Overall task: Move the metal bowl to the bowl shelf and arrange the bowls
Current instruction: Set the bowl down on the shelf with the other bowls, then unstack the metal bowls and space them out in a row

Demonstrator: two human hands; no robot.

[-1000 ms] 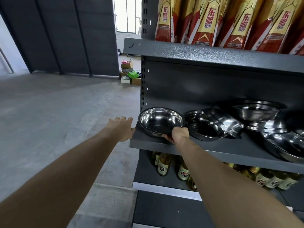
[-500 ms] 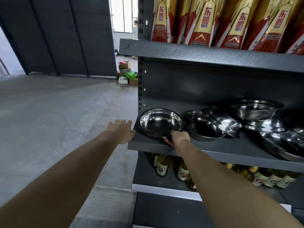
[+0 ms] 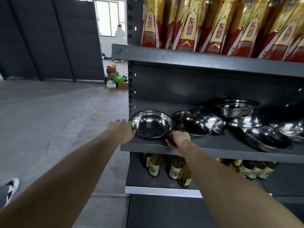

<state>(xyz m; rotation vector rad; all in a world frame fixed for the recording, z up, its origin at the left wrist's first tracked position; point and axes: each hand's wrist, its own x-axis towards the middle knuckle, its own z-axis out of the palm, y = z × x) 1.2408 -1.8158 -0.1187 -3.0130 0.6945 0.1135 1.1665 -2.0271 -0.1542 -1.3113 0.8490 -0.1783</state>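
Note:
A shiny metal bowl (image 3: pixel 152 125) sits upright at the left end of the dark grey bowl shelf (image 3: pixel 230 146). My right hand (image 3: pixel 180 140) grips its near right rim. My left hand (image 3: pixel 122 130) touches the bowl's left side at the shelf's corner, fingers fairly straight. To the right a second bowl (image 3: pixel 191 127) holds a tilted bowl (image 3: pixel 209 120) leaning in it. Further right stand stacked bowls (image 3: pixel 236 109) and large shallow bowls (image 3: pixel 266 139).
Red and gold drink bottles (image 3: pixel 215 27) fill the shelf above. Glass bottles (image 3: pixel 176 169) stand on the shelf below. Concrete floor lies to the left, with boxes (image 3: pixel 115 79) near a doorway where a person stands. A shoe (image 3: pixel 9 189) shows at the lower left.
My left hand has moved right from beside the shelf corner onto the bowl's left side. My right hand keeps its grip on the rim.

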